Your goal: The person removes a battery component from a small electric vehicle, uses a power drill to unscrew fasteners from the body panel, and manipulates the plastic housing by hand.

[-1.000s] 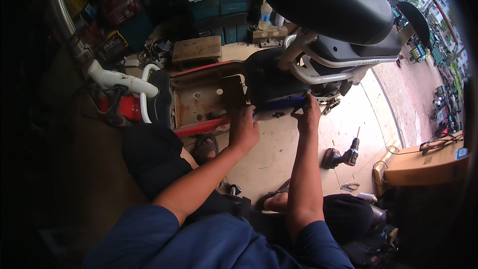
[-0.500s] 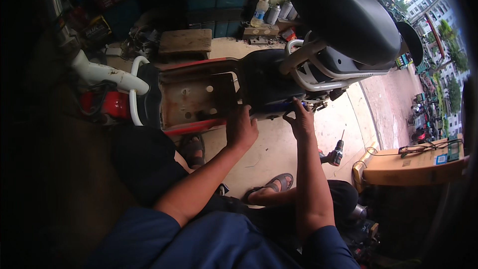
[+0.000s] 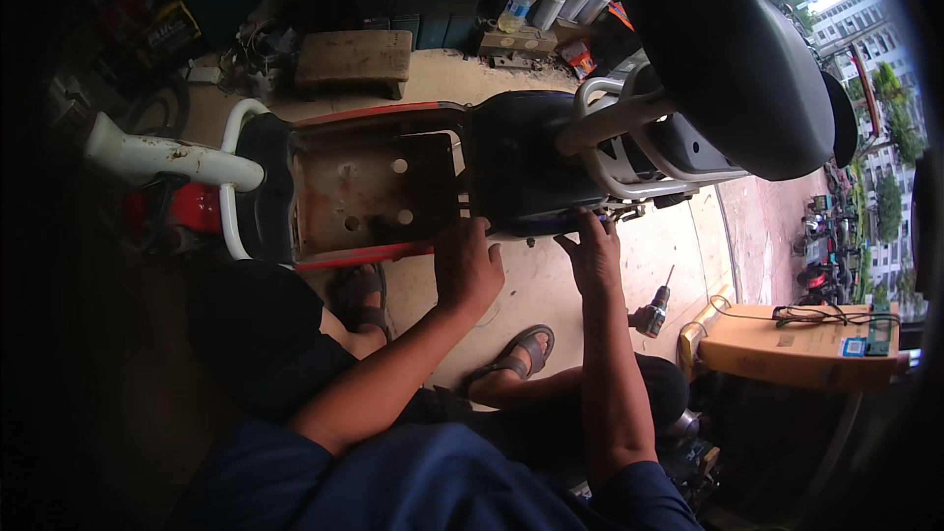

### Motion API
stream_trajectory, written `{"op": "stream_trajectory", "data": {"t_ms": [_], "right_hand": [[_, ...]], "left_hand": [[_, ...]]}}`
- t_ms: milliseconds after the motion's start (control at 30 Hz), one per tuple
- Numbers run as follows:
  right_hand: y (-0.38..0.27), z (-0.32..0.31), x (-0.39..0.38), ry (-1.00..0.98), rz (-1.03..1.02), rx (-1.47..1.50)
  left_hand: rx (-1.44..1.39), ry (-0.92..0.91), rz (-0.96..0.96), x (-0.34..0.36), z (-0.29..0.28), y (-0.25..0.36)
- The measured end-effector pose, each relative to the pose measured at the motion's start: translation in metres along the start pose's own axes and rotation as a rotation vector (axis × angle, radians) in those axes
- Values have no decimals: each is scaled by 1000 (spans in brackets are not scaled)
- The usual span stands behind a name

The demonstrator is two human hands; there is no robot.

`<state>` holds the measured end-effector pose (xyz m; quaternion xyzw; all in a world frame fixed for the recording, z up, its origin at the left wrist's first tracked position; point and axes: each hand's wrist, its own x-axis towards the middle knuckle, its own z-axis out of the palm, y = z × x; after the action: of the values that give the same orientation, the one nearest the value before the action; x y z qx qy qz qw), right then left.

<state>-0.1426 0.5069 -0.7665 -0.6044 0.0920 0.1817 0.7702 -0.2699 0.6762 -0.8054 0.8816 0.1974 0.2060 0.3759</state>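
Observation:
An electric scooter with a rusty open footwell (image 3: 374,192) stretches across in front of me. Its black seat (image 3: 728,49) is at the upper right. Between footwell and seat is a dark body cover, with a bluish-black side panel (image 3: 536,221) along its near lower edge. My left hand (image 3: 467,267) is closed at the panel's left end by the footwell corner, fingertips partly hidden. Farther right, my right hand (image 3: 595,258) has its fingers bent over the panel's right end, thumb below. A cordless drill (image 3: 651,317) lies on the floor to the right of that hand.
A wooden stool (image 3: 354,57) stands beyond the scooter. Spray cans (image 3: 565,6) and a plastic bottle (image 3: 519,2) are behind it. At right is a cardboard box (image 3: 787,346) with cables on top. My sandalled foot (image 3: 516,359) rests below my hands.
The view has shifted, so the footwell appears farther left and the seat farther right. Both hands stay at the panel's near edge; the right fingers have shifted slightly.

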Motion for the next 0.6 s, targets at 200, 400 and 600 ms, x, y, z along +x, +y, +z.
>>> {"op": "stream_trajectory", "data": {"t_ms": [200,400,600], "right_hand": [[0,2,2,-19,-53,29],[2,1,2,-25,-44,4],[5,0,4,-7,-43,75]], "left_hand": [[-15,28,10,7,-3,-1],[-45,-10,-62,11,-4,2],[-37,16,-45,8,-4,5]]}}
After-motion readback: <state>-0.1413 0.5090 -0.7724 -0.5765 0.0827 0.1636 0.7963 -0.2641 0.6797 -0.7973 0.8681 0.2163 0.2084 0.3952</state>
